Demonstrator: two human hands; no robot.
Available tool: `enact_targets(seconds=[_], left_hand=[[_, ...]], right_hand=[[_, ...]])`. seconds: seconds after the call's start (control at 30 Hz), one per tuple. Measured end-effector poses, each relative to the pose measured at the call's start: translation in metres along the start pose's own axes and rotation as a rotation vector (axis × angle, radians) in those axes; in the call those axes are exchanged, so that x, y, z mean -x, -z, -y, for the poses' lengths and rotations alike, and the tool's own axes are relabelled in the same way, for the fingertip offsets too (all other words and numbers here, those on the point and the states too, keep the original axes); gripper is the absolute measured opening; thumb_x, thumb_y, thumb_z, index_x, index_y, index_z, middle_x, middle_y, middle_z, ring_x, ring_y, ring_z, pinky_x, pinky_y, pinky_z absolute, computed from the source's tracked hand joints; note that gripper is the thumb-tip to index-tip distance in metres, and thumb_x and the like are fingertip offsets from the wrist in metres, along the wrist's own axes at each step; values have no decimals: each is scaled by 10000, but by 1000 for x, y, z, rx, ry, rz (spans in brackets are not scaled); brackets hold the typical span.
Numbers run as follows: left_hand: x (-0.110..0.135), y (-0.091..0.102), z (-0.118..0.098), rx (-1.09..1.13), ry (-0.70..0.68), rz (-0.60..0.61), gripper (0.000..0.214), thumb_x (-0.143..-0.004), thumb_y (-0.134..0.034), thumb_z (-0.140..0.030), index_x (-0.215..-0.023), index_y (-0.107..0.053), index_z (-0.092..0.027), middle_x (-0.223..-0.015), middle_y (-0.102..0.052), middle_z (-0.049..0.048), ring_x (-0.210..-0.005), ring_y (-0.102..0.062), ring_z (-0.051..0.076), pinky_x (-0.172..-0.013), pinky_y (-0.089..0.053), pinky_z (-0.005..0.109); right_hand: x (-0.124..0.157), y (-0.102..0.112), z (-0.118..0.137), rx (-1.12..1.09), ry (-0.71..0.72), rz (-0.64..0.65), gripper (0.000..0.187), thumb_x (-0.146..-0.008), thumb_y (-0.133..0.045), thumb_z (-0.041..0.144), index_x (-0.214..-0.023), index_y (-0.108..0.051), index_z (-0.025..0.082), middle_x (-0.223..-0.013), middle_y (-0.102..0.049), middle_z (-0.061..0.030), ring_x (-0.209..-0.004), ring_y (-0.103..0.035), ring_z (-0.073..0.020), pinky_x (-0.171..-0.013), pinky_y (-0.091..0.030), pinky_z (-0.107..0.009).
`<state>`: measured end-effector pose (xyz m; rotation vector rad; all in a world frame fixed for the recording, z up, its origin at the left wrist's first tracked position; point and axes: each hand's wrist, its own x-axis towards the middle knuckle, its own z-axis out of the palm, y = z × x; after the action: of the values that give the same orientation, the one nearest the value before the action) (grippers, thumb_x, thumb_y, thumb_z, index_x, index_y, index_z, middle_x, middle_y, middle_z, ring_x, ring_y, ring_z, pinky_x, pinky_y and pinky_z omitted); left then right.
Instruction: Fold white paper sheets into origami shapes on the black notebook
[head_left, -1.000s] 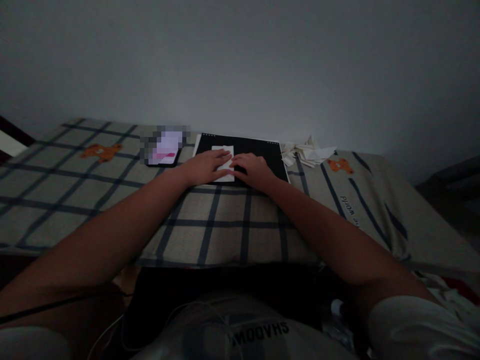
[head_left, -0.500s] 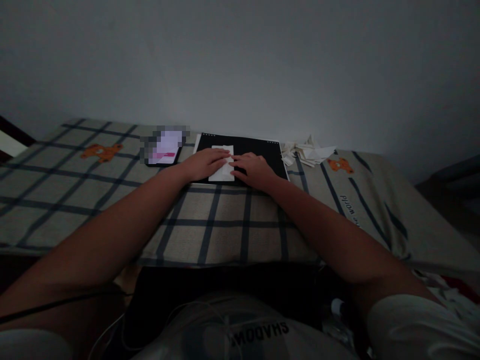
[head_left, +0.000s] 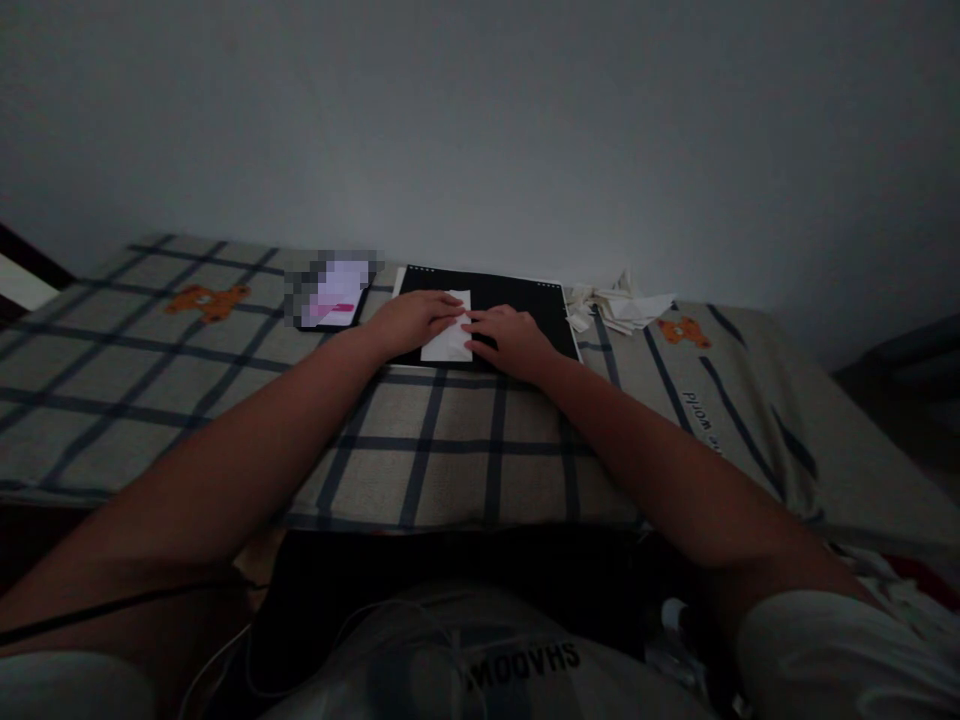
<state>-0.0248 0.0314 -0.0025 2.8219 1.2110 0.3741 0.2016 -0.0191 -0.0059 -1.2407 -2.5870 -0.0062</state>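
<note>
A small white paper point(head_left: 448, 346) lies on a black board point(head_left: 525, 300) set on the checked bed cover point(head_left: 225, 380). My left hand point(head_left: 411, 322) rests on the paper's left side, fingers stretched out flat across it. My right hand point(head_left: 507, 338) lies at the paper's right edge, fingers flat and pressing on it, fingertips meeting those of the left. Neither hand lifts the paper. The room is dim.
A lit phone point(head_left: 334, 292) lies left of the board. A heap of folded white paper pieces point(head_left: 619, 305) sits to the board's right near the wall. Orange bear prints mark the cover. Cables run across my lap below.
Both hands stay on the paper with only slight finger shifts; the view has moved a little to the left, nothing else differs.
</note>
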Motion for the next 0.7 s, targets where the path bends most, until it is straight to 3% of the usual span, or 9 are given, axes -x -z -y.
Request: enact_targets(seconds=[0.3, 0.7], left_hand=[[8, 9, -3, -17, -34, 123, 579, -1038, -355, -423, -1509, -518, -129, -1599, -473, 107, -1476, -437, 220, -1236, -322, 358], [13, 14, -3, -44, -48, 195, 709, -988, -416, -527, -1576, -412, -130, -1663, -364, 117, -1531, -353, 257, -1258, -270, 380]], right_hand=[[0, 0, 0, -8, -5, -8, 365, -1035, -500, 405, -1316, -687, 264, -1490, -603, -76, -1310, -527, -314, -997, -455, -512], [0, 0, 0, -9, 3, -1, 380, -1052, -457, 388, -1331, -685, 268, -1490, -601, -82, -1314, -525, -313, -986, -451, -507]])
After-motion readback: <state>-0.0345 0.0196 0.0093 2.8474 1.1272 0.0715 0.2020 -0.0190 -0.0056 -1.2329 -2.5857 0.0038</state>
